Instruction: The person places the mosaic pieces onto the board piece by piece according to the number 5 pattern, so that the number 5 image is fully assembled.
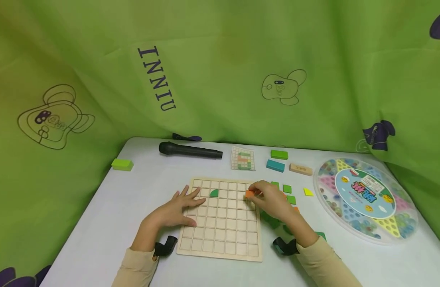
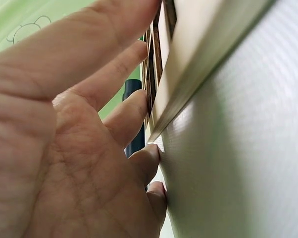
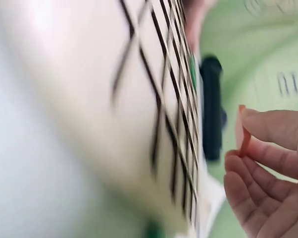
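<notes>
Pinching orange tile (image 1: 249, 193) with right hand (image 1: 273, 201) at grid board's (image 1: 221, 243) three o'clock edge; left hand (image 1: 176, 209) lying flat, bracing; risking misseating if tilting.

Head view high over table (image 1: 97, 223), wrist views low, close, sharing grid board (image 1: 221, 217)

"INNIU" printed on green curtain (image 1: 220, 71).

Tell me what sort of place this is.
Probably a home or playroom games table screened by cartoon-print green curtains. On the white table lie a wooden grid board, a round marble game and loose coloured blocks; the right hand pinches an orange tile.
</notes>
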